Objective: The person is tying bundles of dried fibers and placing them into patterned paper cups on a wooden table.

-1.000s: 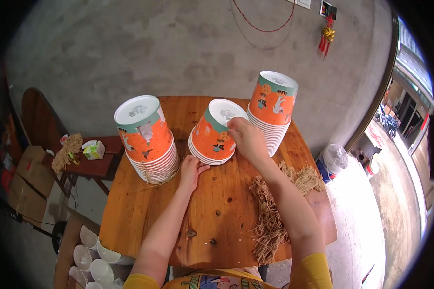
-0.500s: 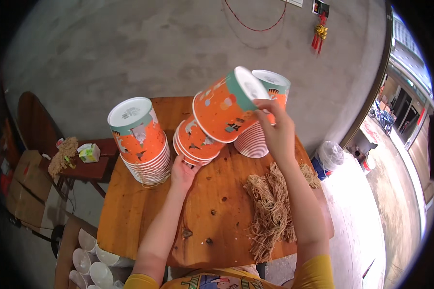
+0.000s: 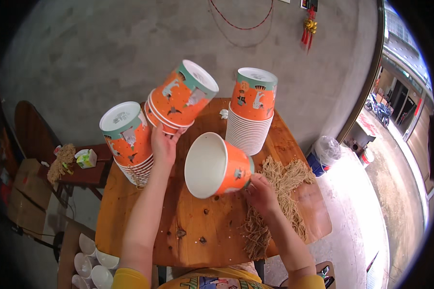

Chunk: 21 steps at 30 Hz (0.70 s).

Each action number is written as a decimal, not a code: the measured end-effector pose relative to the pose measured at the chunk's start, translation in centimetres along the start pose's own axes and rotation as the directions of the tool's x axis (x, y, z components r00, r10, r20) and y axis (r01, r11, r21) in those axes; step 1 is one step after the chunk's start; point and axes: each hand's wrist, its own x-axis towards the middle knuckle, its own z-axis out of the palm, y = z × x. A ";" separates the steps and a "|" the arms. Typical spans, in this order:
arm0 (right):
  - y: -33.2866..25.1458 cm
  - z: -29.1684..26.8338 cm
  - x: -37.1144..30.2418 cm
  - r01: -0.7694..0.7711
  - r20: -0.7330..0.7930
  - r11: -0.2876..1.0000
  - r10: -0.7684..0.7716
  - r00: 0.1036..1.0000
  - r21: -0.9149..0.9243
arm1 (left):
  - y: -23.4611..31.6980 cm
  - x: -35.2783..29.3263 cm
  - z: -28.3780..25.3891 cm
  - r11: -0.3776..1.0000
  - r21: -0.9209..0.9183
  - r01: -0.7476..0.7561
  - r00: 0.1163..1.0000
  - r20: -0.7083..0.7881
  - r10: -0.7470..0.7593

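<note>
My right hand (image 3: 261, 192) grips a single orange paper bucket (image 3: 234, 168) by its green base end; it is tipped on its side, its white inside facing left. A short stack of paper buckets (image 3: 178, 98), tilted with bases up, is held near its rims by my left hand (image 3: 166, 144). To the left stands an upside-down stack of the same buckets (image 3: 130, 139), and a taller upside-down stack (image 3: 251, 106) stands at the table's far right. Bundles of tan cord (image 3: 279, 202) lie beside my right forearm.
A wooden table (image 3: 193, 241) carries the stacks. At lower left a cardboard box holds several white tubs (image 3: 101, 277). Left of the table, a red bench (image 3: 89, 176) bears a tissue pack (image 3: 86, 159) and more cord. On the right floor stands a blue bucket (image 3: 318, 164) with a plastic bag.
My right hand has pulled one bucket off the short stack and brought it down toward me, turning its opening left. My left hand has raised the remaining buckets and moved them left.
</note>
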 end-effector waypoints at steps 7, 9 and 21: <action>4.3 3.2 9.3 -0.220 0.068 0.957 0.211 0.975 0.188 | 3.3 -0.5 1.9 0.998 0.000 -0.057 0.996 0.072 0.057; 5.7 2.9 13.1 -0.236 0.004 0.948 0.241 0.971 0.215 | 3.4 -1.2 3.1 0.998 0.006 -0.060 0.997 0.058 0.059; 1.1 5.7 13.6 0.356 -0.141 0.892 -0.405 0.903 -0.279 | 5.3 -6.7 2.7 0.964 0.238 -0.120 0.988 0.126 0.092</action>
